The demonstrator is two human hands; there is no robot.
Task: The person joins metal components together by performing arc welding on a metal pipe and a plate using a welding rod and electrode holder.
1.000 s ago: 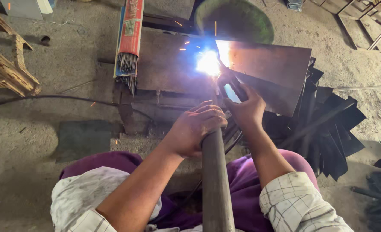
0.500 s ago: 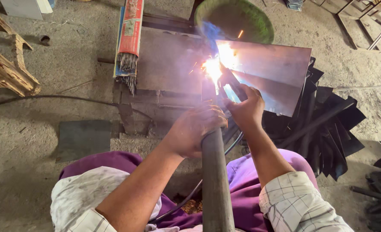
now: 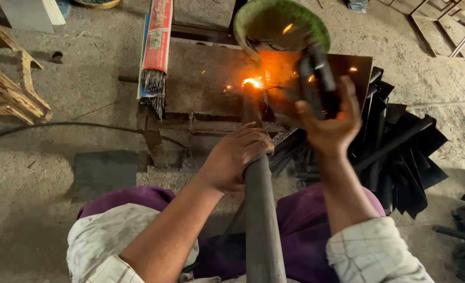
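Two hands at a welding step: your metal sheet (image 3: 316,68) lies on the low steel bench (image 3: 201,78); the dark pipe (image 3: 261,209), gripped by your left hand (image 3: 237,162), meets it at the glowing weld (image 3: 252,82). Your right hand (image 3: 329,123) clasps the electrode holder (image 3: 319,78), lifted. Next, judge the bead before re-striking.

A packet of welding rods (image 3: 156,50) lies near a wooden frame (image 3: 12,86).
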